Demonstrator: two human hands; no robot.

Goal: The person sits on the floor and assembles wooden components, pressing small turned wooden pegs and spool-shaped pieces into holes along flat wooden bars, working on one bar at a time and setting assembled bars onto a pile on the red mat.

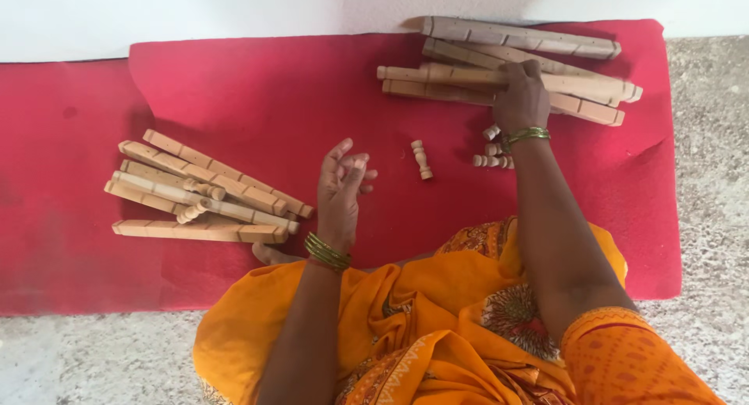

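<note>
I count two piles of pale wooden bars with rows of holes. The right pile (507,69), at the upper right of the frame, shows about six bars, stacked and overlapping, so I cannot be sure of the number. The left pile (204,190), at middle left, shows about six bars too, with two short turned pegs lying among them.

One turned spindle (421,159) lies alone at the centre, apart from both hands. A small cluster of short pegs (493,151) sits just below the right pile; part of it is hidden behind the wrist, so I cannot count them.

My right hand (521,101) rests on the right pile with its fingers curled over a bar; whether they actually grip it I cannot tell. My left hand (341,188) hovers at the centre, fingers loosely spread and bent, holding nothing that I can see.

Everything lies on a red cloth (265,93) spread over a speckled stone floor (710,171), against a white wall (195,11) along the top. An orange garment fills the bottom of the frame.
</note>
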